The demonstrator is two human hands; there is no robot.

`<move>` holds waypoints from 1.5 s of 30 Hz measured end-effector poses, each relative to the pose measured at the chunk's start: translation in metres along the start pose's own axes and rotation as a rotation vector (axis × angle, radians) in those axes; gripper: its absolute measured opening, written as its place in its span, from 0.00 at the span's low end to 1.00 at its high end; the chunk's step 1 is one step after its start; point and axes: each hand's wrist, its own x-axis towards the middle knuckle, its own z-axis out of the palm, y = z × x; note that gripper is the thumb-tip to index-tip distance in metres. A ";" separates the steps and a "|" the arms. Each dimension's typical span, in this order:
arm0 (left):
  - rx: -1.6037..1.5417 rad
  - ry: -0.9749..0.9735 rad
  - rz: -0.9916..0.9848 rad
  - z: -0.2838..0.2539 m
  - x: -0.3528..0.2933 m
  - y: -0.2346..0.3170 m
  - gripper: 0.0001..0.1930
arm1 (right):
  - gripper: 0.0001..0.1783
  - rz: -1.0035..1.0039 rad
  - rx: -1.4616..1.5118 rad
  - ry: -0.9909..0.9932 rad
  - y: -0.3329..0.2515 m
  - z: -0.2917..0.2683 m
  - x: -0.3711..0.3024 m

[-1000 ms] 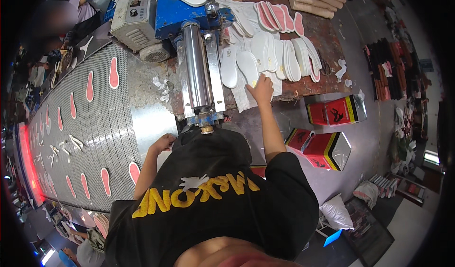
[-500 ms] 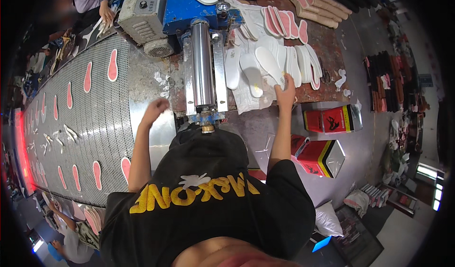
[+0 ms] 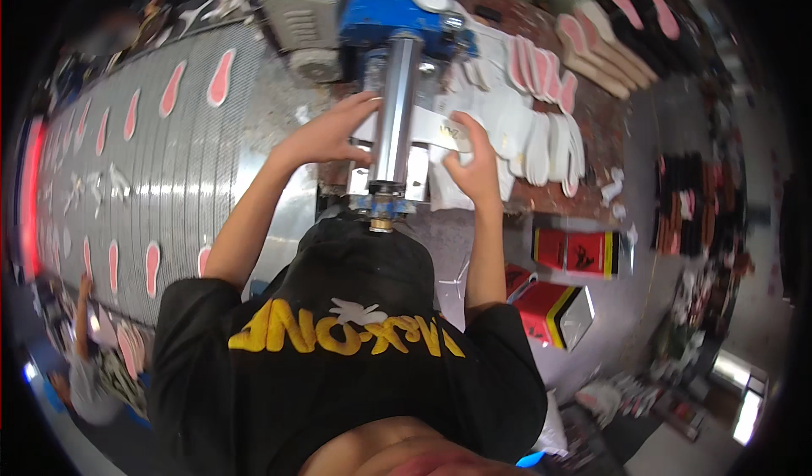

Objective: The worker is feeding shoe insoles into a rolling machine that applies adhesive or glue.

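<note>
Both hands meet at the steel roller (image 3: 395, 108), its long axis running away from the person. The right hand (image 3: 470, 167) pinches a white insole (image 3: 440, 129) just right of it. The left hand (image 3: 326, 134), fingers spread, presses the insole's other end.

The scene is brightly and evenly lit from overhead, with no hard shadows on the bench (image 3: 592, 197). Glare streaks run along the ribbed metal conveyor belt (image 3: 169, 188), and the steel roller (image 3: 393, 112) shines with a long highlight. A red glow bleeds along the conveyor's far left edge. Daylight blows out white in a small patch at the lower right. The fisheye lens bends every straight edge, most strongly toward the rim, where a black vignette rings the picture. Motion blur softens the whole frame, both hands (image 3: 326, 134) included; things at the outer edges smear beyond telling.
</note>
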 end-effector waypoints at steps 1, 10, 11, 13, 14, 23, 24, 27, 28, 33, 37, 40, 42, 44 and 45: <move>0.052 0.040 -0.028 0.000 -0.005 -0.001 0.42 | 0.31 -0.021 0.032 -0.044 -0.001 0.006 0.000; 0.374 0.172 -0.072 -0.033 -0.052 -0.046 0.41 | 0.22 0.356 0.246 0.124 0.089 0.020 -0.050; 0.376 0.166 -0.106 -0.034 -0.060 -0.051 0.41 | 0.19 0.447 0.203 0.086 0.106 0.023 -0.060; 0.355 0.140 -0.189 -0.032 -0.075 -0.063 0.44 | 0.15 0.439 0.076 0.089 0.138 0.038 -0.082; 0.326 0.115 -0.235 -0.029 -0.083 -0.070 0.47 | 0.13 0.409 0.023 0.051 0.153 0.043 -0.094; -1.661 0.613 -0.491 0.066 -0.202 -0.079 0.46 | 0.07 0.573 0.110 -0.151 0.198 0.081 -0.153; -1.691 0.715 -0.421 0.073 -0.207 -0.075 0.42 | 0.07 0.564 0.087 -0.163 0.197 0.081 -0.152; -1.669 0.938 -0.368 0.082 -0.212 -0.063 0.42 | 0.07 0.491 -0.026 -0.223 0.192 0.080 -0.145; -1.681 0.984 -0.366 0.081 -0.212 -0.058 0.42 | 0.05 0.471 -0.124 -0.222 0.189 0.079 -0.143; -1.701 1.114 -0.298 0.078 -0.206 -0.033 0.41 | 0.06 0.433 -0.079 -0.214 0.180 0.077 -0.138; -1.719 1.125 -0.189 0.073 -0.202 -0.022 0.41 | 0.07 0.354 -0.161 -0.133 0.179 0.083 -0.142; -1.737 1.094 -0.173 0.069 -0.202 -0.019 0.41 | 0.08 0.362 -0.245 -0.090 0.175 0.090 -0.144; -1.744 1.064 -0.162 0.068 -0.204 -0.021 0.40 | 0.08 0.373 -0.297 -0.059 0.171 0.094 -0.146; -1.749 1.039 -0.145 0.069 -0.208 -0.025 0.40 | 0.08 0.472 -0.316 -0.036 0.169 0.098 -0.148; -1.778 1.056 -0.176 0.071 -0.211 -0.028 0.39 | 0.08 0.419 -0.312 -0.035 0.172 0.099 -0.150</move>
